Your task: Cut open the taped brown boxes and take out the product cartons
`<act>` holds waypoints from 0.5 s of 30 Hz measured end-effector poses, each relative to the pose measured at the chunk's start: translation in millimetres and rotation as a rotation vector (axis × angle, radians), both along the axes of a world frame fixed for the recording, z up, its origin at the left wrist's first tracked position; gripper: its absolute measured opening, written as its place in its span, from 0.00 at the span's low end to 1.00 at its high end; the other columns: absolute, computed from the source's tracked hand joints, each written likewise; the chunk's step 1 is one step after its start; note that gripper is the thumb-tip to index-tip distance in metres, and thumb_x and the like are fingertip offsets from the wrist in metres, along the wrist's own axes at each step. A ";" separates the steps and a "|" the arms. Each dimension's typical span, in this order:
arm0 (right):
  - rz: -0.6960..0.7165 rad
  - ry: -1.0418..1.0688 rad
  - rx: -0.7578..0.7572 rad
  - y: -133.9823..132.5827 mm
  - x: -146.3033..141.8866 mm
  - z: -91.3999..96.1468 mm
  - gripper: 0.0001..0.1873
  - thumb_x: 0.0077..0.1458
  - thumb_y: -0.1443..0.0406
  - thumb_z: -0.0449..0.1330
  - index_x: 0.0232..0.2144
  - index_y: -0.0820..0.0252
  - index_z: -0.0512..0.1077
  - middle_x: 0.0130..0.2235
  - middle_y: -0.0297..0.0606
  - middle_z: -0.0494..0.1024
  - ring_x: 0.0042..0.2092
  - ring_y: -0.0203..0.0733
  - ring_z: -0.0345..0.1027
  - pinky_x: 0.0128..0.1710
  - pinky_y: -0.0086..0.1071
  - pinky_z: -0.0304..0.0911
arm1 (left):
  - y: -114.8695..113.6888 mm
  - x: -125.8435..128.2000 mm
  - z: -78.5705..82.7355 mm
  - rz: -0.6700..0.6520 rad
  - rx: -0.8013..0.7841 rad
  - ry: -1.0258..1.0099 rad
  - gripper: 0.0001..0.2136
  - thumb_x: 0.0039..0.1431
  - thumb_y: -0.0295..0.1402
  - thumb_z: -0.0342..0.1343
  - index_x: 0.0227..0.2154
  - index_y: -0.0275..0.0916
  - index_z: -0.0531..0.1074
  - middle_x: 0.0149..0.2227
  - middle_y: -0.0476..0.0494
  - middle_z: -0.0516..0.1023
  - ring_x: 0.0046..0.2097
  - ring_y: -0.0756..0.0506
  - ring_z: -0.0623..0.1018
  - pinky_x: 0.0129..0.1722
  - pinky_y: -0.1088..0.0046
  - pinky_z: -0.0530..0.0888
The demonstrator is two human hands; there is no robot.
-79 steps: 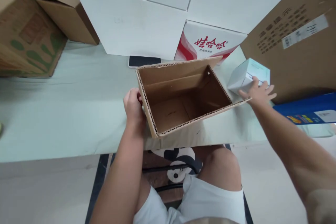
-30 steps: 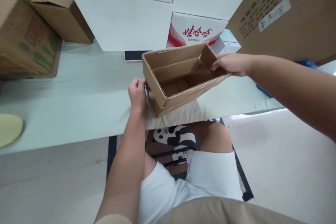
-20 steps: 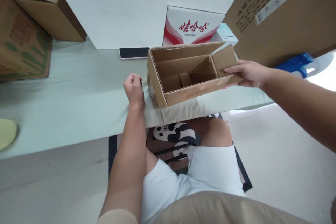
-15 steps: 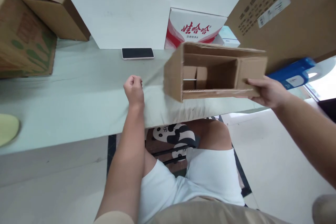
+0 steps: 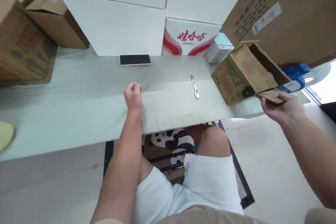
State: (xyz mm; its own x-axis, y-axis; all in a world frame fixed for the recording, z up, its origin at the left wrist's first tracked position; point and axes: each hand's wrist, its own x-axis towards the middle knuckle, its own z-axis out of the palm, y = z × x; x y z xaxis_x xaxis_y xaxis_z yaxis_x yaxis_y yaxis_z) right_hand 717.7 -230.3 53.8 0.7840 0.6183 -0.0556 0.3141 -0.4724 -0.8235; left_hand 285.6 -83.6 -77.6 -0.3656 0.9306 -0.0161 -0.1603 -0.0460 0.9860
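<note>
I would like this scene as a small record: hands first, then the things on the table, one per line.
Right hand: gripping a flap of the cardboard box
Left hand: closed in a fist, nothing visible in it
Cardboard box: green print, at the right of the table
Utility knife: lying between left hand and box
Phone: lying flat, screen dark
Red-and-white carton: at the back, beside a small white box

Cardboard box (image 5: 246, 71) in right grip (image 5: 286, 109)

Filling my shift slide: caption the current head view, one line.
Right hand holds an open carton by its flap; left hand is curled over the table, a utility knife lying between them.
</note>
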 end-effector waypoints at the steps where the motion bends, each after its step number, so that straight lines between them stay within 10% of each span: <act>1: -0.035 0.072 0.040 3.6 -0.9 -0.2 0.16 0.52 0.66 0.45 0.34 0.52 0.73 0.47 0.52 0.80 0.57 0.54 0.77 0.52 0.51 0.76 | -0.5 0.1 0.5 -0.003 -0.005 0.000 0.14 0.53 0.33 0.58 0.18 0.41 0.60 0.20 0.55 0.53 0.23 0.52 0.53 0.24 0.72 0.51; 15: -0.212 0.468 0.409 124.7 16.4 -2.3 0.17 0.62 0.69 0.40 0.39 0.59 0.68 0.46 0.47 0.77 0.45 0.34 0.76 0.50 0.25 0.72 | 2.0 7.0 1.1 0.001 -0.086 0.019 0.11 0.51 0.29 0.55 0.17 0.40 0.61 0.19 0.54 0.54 0.23 0.52 0.53 0.24 0.72 0.50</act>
